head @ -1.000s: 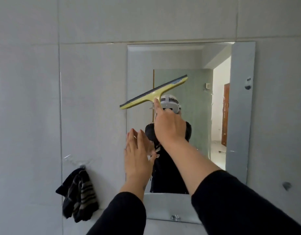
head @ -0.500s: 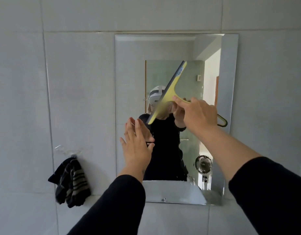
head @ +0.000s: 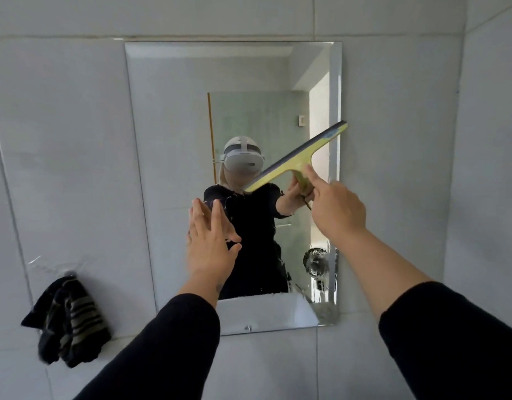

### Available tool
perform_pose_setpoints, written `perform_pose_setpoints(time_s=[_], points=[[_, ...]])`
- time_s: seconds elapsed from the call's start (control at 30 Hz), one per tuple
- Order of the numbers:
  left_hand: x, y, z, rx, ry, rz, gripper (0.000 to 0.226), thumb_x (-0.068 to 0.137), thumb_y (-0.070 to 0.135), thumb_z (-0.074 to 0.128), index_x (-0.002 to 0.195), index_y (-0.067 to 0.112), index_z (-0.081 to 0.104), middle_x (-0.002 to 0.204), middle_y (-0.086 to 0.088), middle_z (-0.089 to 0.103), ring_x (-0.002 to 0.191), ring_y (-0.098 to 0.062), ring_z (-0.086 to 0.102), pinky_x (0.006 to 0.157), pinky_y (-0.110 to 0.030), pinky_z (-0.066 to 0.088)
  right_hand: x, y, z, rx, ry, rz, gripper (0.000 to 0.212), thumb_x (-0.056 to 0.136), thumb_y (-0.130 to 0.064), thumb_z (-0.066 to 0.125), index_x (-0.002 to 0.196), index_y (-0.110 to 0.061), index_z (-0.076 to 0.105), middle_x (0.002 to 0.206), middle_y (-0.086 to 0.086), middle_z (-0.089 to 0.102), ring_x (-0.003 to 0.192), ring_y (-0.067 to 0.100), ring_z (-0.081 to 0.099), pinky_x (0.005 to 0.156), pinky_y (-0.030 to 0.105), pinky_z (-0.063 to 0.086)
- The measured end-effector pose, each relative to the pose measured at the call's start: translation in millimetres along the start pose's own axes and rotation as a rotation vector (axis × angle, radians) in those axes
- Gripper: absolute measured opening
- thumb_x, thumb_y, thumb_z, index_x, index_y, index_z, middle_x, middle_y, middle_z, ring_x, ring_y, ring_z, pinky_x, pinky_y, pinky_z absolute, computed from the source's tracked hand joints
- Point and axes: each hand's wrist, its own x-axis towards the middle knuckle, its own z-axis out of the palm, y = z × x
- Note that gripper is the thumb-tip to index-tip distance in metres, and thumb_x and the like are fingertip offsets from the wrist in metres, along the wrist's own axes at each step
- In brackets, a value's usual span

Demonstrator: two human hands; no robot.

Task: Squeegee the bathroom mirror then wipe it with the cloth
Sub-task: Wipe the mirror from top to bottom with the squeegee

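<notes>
A rectangular mirror [head: 174, 116] hangs on the tiled wall ahead. My right hand [head: 337, 210] grips the handle of a yellow squeegee [head: 295, 158], index finger stretched along it. Its blade slants from lower left to upper right across the mirror's right half, the top end reaching the right edge. My left hand [head: 210, 245] is open, fingers spread, raised in front of the mirror's lower middle; whether it touches the glass I cannot tell. A dark striped cloth [head: 68, 319] hangs from a hook on the wall, left of and below the mirror.
Grey wall tiles [head: 61, 140] surround the mirror. The wall turns a corner [head: 458, 140] at the right. The mirror reflects a person in black with a headset, a doorway and a small fan.
My right hand has carried the squeegee from the mirror's upper left to its right side, turning the blade as it went. The left hand has stayed open near the lower middle.
</notes>
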Motion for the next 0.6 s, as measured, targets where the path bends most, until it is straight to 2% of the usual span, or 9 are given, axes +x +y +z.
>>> perform_pose_setpoints(time_s=[0.1,0.2,0.37,0.5,0.6], points=[[0.0,-2.6,-1.3,0.017,-0.015,0.001,0.099,0.083,0.037,0.067,0.149,0.031,-0.006,0.156,-0.006,-0.024,0.147,-0.029,-0.007,0.115,-0.050,0.024,-14.4,-7.7,12.2,0.090,0.006,0.054,0.055,0.102,-0.017,0.033,0.149,-0.043,0.018,0.079,0.003,0.044,0.068,0.020,0.044,0.060,0.033,0.036],[1.0,-4.7,-2.2,0.045,-0.029,0.007,0.099,0.083,0.039,0.067,0.149,0.031,-0.006,0.156,-0.006,-0.025,0.147,-0.029,-0.008,0.116,-0.050,0.022,-27.2,-21.4,26.6,0.205,-0.010,0.142,0.057,0.101,-0.017,0.034,0.151,-0.036,0.015,0.084,0.004,0.052,0.074,0.021,0.047,0.063,0.033,0.040],[2.9,-8.9,-4.1,0.052,-0.045,0.019,0.099,0.082,0.040,0.068,0.149,0.031,-0.004,0.157,-0.006,-0.023,0.147,-0.029,-0.006,0.116,-0.051,0.021,-45.5,-54.7,44.0,0.449,-0.006,0.277,0.054,0.102,-0.020,0.031,0.152,-0.032,0.014,0.092,0.009,0.064,0.084,0.024,0.063,0.072,0.036,0.054],[1.6,-11.9,-9.0,0.082,-0.051,0.020,0.098,0.083,0.041,0.067,0.150,0.028,-0.003,0.158,-0.006,-0.018,0.146,-0.031,0.000,0.115,-0.056,0.015,-54.4,-72.9,48.8,0.523,-0.013,0.332,0.054,0.103,-0.019,0.031,0.153,-0.028,0.013,0.093,0.008,0.065,0.088,0.021,0.062,0.066,0.027,0.041],[-2.9,-21.1,-13.1,0.135,-0.020,0.001,0.097,0.083,0.043,0.065,0.150,0.027,-0.004,0.157,-0.008,-0.014,0.146,-0.033,0.003,0.113,-0.059,0.015,-58.5,-85.8,52.7,0.556,-0.007,0.354,0.053,0.103,-0.020,0.031,0.153,-0.026,0.013,0.095,0.009,0.067,0.090,0.023,0.065,0.065,0.027,0.041]])
